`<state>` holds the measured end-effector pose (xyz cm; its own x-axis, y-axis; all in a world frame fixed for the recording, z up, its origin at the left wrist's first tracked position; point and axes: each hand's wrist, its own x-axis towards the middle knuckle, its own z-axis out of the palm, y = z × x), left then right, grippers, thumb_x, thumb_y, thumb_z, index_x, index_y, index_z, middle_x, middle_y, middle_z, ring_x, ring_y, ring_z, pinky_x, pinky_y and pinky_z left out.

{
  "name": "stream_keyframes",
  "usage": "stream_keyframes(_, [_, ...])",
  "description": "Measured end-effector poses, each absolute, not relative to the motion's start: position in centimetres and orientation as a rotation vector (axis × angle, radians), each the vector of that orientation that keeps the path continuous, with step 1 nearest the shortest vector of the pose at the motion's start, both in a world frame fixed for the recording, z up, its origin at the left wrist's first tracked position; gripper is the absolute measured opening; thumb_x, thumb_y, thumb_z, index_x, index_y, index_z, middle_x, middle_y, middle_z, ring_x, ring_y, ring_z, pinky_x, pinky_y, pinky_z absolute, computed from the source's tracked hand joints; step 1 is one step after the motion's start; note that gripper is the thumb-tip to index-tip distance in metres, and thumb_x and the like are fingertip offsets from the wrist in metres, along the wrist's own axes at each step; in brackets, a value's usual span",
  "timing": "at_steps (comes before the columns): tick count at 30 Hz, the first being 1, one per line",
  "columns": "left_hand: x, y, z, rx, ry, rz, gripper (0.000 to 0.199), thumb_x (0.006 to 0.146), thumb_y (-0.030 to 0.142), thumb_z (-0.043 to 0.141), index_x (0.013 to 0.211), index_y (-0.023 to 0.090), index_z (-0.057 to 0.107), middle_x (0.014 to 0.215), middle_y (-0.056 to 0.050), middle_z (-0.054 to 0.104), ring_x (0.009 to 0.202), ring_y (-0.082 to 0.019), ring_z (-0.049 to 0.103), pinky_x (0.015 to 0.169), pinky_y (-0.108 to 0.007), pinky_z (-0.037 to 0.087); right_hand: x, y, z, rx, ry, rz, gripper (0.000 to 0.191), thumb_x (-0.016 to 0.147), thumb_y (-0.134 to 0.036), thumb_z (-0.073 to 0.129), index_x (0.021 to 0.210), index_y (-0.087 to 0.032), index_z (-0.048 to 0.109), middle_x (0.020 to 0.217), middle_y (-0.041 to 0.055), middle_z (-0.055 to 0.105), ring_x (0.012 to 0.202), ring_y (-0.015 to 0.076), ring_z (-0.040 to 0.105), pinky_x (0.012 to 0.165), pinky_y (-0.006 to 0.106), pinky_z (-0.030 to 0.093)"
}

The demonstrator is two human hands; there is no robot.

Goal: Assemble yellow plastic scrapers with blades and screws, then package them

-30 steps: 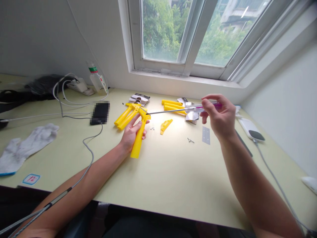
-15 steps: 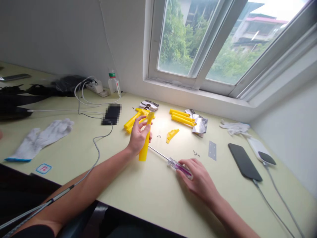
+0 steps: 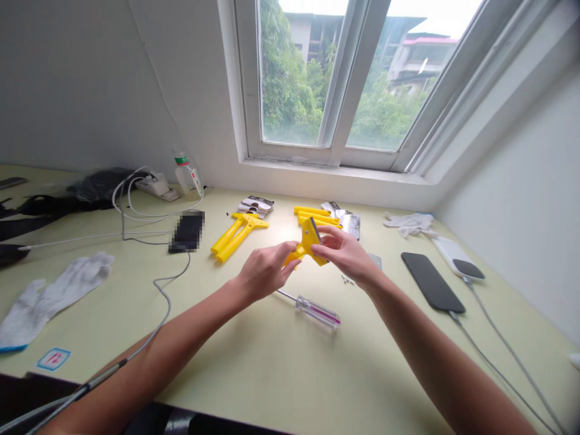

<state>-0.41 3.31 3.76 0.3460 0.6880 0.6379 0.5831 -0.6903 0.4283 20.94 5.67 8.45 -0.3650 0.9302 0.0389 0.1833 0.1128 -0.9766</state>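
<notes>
My left hand [image 3: 267, 272] is closed round the handle of a yellow scraper [image 3: 309, 240], held above the table with its wide head up and to the right. A grey strip runs along the head's edge, and a screw shows on its face. My right hand [image 3: 342, 251] pinches that head from the right side. Below the hands a screwdriver [image 3: 318, 312] with a clear and purple handle lies on the table, its shaft tip hidden behind my left hand. Small screws [image 3: 347, 280] lie under my right hand.
Two yellow scrapers [image 3: 240, 235] lie at back left, yellow handles [image 3: 319, 216] and packets [image 3: 351, 225] behind my right hand. A black phone [image 3: 432, 282] with a cable lies right. Gloves [image 3: 58, 296], a blurred-out device [image 3: 186, 231] and a bottle [image 3: 185, 172] are left.
My right hand has let go of the screwdriver, which now lies on the table, and has moved up to the scraper head. My left hand has turned the scraper. The view has shifted right.
</notes>
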Motion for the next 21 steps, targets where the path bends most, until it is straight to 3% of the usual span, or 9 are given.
stream_keyframes(3, [-0.2,4.3,4.5,2.378,1.135,1.227,0.027,0.084,0.031,0.067,0.109,0.025,0.062,0.091,-0.007,0.071,0.07,-0.019,0.066,0.067,-0.03,0.05,21.1,6.6,8.5,-1.092,-1.617,1.335,0.035,0.072,-0.041,0.076,0.093,-0.013,0.07,0.08,0.0043,0.07,0.068,0.0141,0.062,0.062,0.028,0.049])
stream_keyframes(6, [-0.2,7.1,5.5,2.2,1.166,1.317,0.036,0.084,0.038,0.066,0.117,0.026,0.058,0.104,-0.007,0.069,0.08,-0.021,0.065,0.08,-0.035,0.05,21.8,7.4,8.5,-1.113,-1.511,1.299,0.033,0.068,-0.038,0.079,0.088,-0.013,0.072,0.077,0.0031,0.069,0.064,0.0118,0.059,0.06,0.026,0.046])
stream_keyframes(9, [-0.7,12.5,5.9,1.98,1.656,1.424,0.043,0.085,0.046,0.061,0.121,0.023,0.056,0.114,-0.013,0.064,0.102,-0.029,0.061,0.095,-0.044,0.044,22.9,8.0,9.1,-1.127,-1.39,1.242,0.034,0.063,-0.035,0.083,0.084,-0.013,0.071,0.073,0.0027,0.069,0.062,0.0109,0.058,0.059,0.025,0.046])
stream_keyframes(12, [-1.6,18.3,5.4,1.861,2.256,0.992,0.074,0.074,0.058,0.066,0.133,0.017,0.05,0.144,-0.023,0.04,0.136,-0.044,0.031,0.108,-0.059,0.026,24.1,8.1,10.0,-1.137,-1.335,1.17,0.033,0.06,-0.035,0.084,0.081,-0.013,0.07,0.072,0.0028,0.069,0.061,0.0112,0.059,0.058,0.026,0.046])
stream_keyframes(15, [-2.5,22.0,4.1,1.715,2.426,0.596,0.096,0.065,0.062,0.069,0.145,0.019,0.037,0.158,-0.023,0.017,0.144,-0.046,0.01,0.111,-0.063,0.01,25.0,8.0,10.7,-1.147,-1.322,1.103,0.034,0.059,-0.037,0.084,0.081,-0.014,0.07,0.077,0.004,0.071,0.064,0.0127,0.062,0.06,0.026,0.048])
stream_keyframes(21, [-3.4,23.5,2.7,1.593,2.461,0.567,0.105,0.062,0.06,0.072,0.146,0.011,0.035,0.142,-0.032,0.036,0.132,-0.05,0.034,0.105,-0.064,0.023,25.9,8.2,11.0,-1.129,-1.308,1.032,0.035,0.059,-0.038,0.084,0.08,-0.014,0.069,0.079,0.0055,0.072,0.069,0.0148,0.065,0.068,0.03,0.052])
